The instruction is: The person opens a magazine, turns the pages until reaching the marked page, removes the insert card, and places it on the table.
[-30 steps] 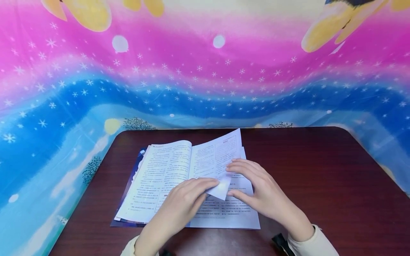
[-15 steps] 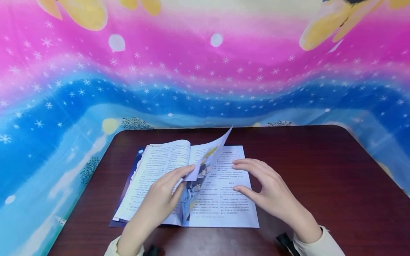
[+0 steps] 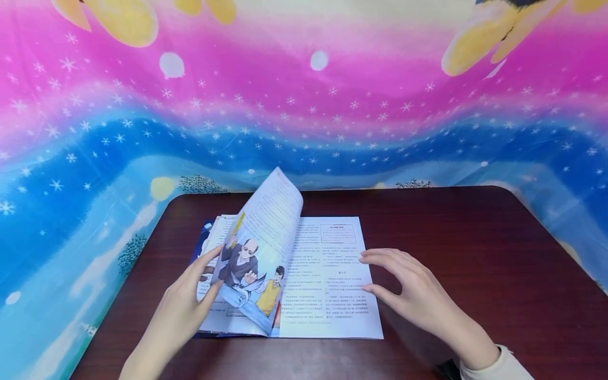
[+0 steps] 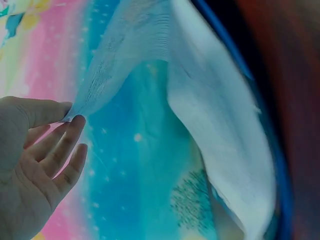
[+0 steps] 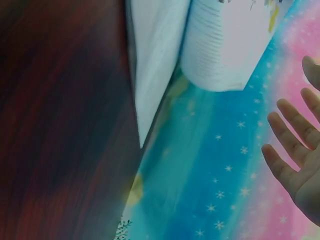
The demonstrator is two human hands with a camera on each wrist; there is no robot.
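An open magazine [image 3: 334, 295] with printed text lies on the table. One page [image 3: 266, 221] stands raised and curved above its left half, showing text and a cartoon of people at a table. My left hand [image 3: 182, 301] pinches the outer edge of this page; in the left wrist view, the thumb and fingertips of the left hand [image 4: 45, 155] meet at the page corner [image 4: 95, 85]. Beside the magazine's right edge, my right hand [image 3: 415, 293] holds nothing, thumb and fingers apart. The right wrist view shows the right hand [image 5: 300, 150] with its fingers spread.
The dark reddish-brown table [image 3: 475, 237] has rounded far corners. Behind and around it hangs a pink and blue cloth [image 3: 380, 105] with snowflakes. A dark blue cover edge [image 3: 203, 240] shows under the magazine's left side.
My left hand has moved left, carrying the page from the right side over to the left half. The illustrated back now shows. My right hand has drawn slightly right, away from the page.
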